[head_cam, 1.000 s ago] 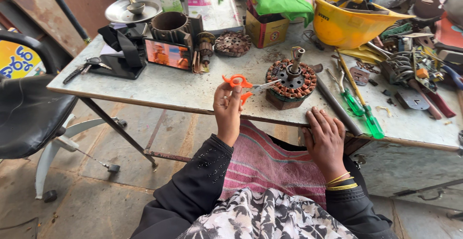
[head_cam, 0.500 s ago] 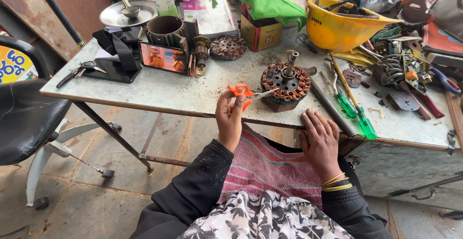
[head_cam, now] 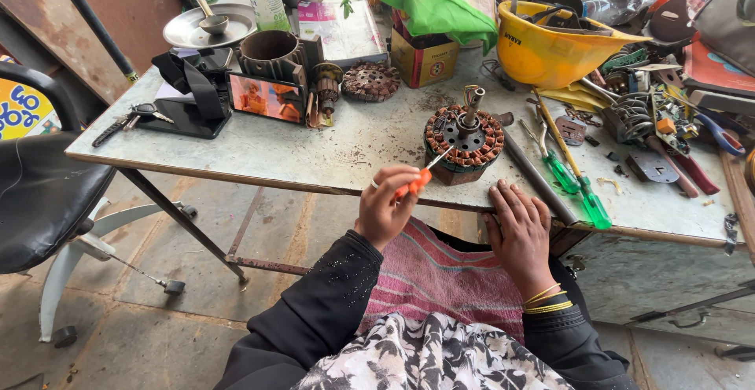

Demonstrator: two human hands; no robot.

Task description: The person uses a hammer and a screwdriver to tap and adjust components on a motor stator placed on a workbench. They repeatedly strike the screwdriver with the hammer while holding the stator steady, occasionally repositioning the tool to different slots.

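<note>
Left hand (head_cam: 387, 205) now lower, clamping orange-handled scissors (head_cam: 425, 171), tips at copper-wound stator (head_cam: 464, 134); right hand (head_cam: 519, 225) unmoved, flat, empty on tabletop (head_cam: 314, 154) edge; trimming underway

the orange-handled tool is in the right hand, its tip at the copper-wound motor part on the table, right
Not quite: the head view shows the orange-handled tool in the left hand, tip at the copper-wound motor part. The right hand lies flat on the table edge.

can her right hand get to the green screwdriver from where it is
Probably yes: the right hand rests flat and empty on the table edge, and the green screwdriver lies uncovered just beside it.
</note>
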